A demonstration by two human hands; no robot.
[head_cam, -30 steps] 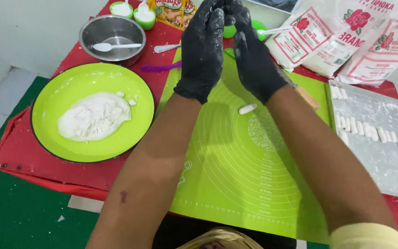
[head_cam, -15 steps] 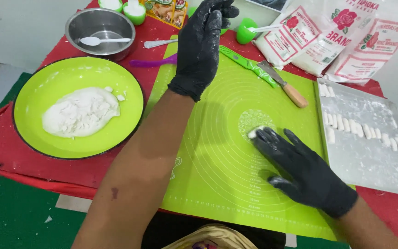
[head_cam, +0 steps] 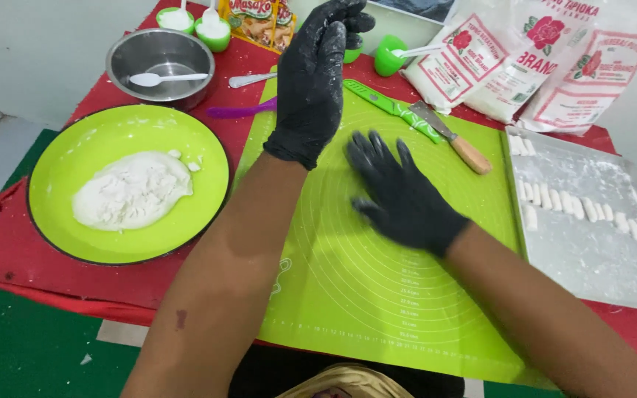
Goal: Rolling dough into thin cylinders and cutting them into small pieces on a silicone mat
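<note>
The right hand (head_cam: 399, 193), in a black glove, lies flat with fingers spread on the green silicone mat (head_cam: 377, 295), gripping nothing; any dough under its palm is hidden. The gloved left hand (head_cam: 315, 81) is raised above the mat, fingers loosely open and empty, near the green-handled knife (head_cam: 388, 109).

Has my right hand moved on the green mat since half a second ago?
Yes. The right hand has slid up the green mat, away from its near edge and toward the green-handled knife, palm flat.
</note>
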